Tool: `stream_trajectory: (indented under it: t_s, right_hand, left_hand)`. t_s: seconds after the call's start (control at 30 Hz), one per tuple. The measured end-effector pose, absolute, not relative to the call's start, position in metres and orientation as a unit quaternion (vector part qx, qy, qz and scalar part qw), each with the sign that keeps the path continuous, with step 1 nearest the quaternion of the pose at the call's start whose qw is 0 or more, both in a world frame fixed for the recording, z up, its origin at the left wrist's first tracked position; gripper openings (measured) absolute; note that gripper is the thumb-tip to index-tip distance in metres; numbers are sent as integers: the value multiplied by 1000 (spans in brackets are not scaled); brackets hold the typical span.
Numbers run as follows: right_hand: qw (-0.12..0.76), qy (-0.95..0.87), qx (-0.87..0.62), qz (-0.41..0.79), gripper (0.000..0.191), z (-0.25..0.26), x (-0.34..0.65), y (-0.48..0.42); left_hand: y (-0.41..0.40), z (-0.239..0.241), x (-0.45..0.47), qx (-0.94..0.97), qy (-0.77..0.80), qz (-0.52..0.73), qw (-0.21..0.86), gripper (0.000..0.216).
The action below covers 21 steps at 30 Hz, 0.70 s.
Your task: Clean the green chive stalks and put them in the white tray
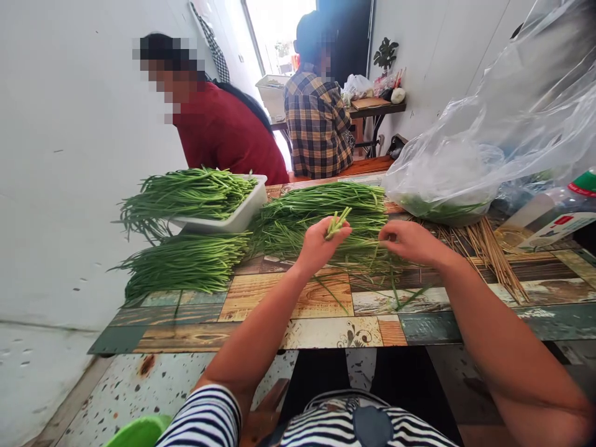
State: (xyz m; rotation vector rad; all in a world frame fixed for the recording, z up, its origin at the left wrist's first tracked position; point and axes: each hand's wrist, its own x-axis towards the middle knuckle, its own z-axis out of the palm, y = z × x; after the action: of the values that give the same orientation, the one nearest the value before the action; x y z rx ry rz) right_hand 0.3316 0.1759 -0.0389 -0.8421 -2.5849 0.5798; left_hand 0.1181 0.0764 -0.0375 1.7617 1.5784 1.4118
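Observation:
A small bunch of garlic chives (337,225) is in the closed fingers of my left hand (321,243), pale cut ends pointing up. My right hand (410,242) is to its right, thumb and fingers pinched together at the stem ends of the chives lying on the table. Whatever is between those fingertips is too small to make out. Under and behind both hands spreads a large heap of green chives (326,202), with loose blades scattered along its near edge.
More chives (195,192) fill a white plastic tray (254,208) at left, with another pile (186,264) before it. Wooden skewers (496,254), a clear plastic bag (442,167) and a bottle (554,211) stand right on the patterned table (298,295). Two people sit beyond.

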Motion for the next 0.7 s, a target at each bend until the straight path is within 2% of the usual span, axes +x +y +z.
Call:
stream_trajectory:
  t_s: [0.13,0.33,0.57,0.7]
  right_hand:
    - [267,-853,-285,346,26,-26,332,168]
    - [298,-848,-261,352,24,-22,329,160]
    - [316,-819,-313,362,28,-19,327,158]
    - [304,-812,-300,397,37,-19,318,150]
  left_hand:
    - [77,-40,118,672,565,459,135,22]
    - [80,-47,123,744,524,391,139,16]
    - [82,-51,126,681,577,428,143,16]
    - [82,-50,127,686,575,421,147,15]
